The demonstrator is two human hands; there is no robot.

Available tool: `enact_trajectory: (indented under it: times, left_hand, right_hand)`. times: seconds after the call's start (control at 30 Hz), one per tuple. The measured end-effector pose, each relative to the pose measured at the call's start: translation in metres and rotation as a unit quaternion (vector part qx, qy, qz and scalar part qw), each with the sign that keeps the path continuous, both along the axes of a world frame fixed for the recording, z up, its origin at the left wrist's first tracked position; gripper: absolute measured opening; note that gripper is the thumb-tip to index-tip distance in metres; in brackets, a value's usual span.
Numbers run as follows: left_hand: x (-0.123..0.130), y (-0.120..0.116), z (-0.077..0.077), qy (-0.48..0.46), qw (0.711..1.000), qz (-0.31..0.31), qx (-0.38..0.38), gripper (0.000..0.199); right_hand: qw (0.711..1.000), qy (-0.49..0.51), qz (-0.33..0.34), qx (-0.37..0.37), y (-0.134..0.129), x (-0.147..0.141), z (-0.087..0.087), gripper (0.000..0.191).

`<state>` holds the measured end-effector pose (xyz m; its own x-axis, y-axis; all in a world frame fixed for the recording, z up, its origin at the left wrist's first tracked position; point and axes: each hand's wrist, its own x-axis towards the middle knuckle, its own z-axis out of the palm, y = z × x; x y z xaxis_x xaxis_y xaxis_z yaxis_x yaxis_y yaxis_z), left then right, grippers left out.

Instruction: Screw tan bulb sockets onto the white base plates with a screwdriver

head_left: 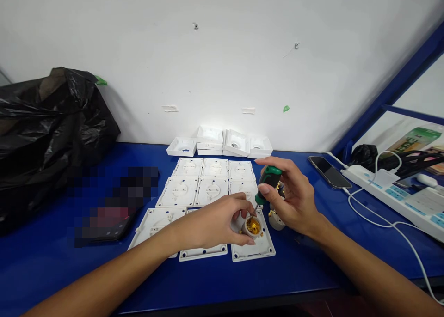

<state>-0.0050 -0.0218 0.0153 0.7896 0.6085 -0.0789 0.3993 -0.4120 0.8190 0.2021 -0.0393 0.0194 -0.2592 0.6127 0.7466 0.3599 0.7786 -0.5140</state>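
**Socket (pixel 254 226) best held by its outer wall**

At five o'clock from the view's centre, it sits over a white plate (pixel 264 247), pinched by the left hand (pixel 227 219); the right hand (pixel 296 197) grips a screwdriver (pixel 271 177). Probably light, stiff, chippable.

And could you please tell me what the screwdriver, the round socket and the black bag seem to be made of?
The screwdriver has a green and dark handle, probably plastic, and a slim shaft, likely metal. The round socket has a shiny golden lining, suggesting brass or plating; its whitish body could be plastic or ceramic. The black bag looks like thin plastic film, glossy and creased.
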Motion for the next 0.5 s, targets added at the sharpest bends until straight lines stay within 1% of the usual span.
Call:
enact_trajectory:
  times: [0.17,0.27,0.37,0.5]
  left_hand:
    - [0.0,0.001,0.0,0.007,1.0,-0.004,-0.007,0.035]
    - [0.0,0.001,0.0,0.001,1.0,-0.008,-0.011,0.034]
    - [-0.001,0.0,0.0,-0.001,1.0,-0.007,-0.012,0.034]
    - [-0.001,0.0,0.002,0.007,1.0,-0.002,-0.012,0.034]
  right_hand:
    - [1.0,0.0,-0.004,-0.01,0.001,0.0,0.004,0.039]
    - [1.0,-0.012,0.013,-0.016,0.001,0.001,0.005,0.044]
    - [0.999,-0.019,0.034,-0.023,0.001,0.0,0.001,0.053]
    - [0.999,0.023,0.025,-0.002,0.001,-0.002,-0.005,0.057]
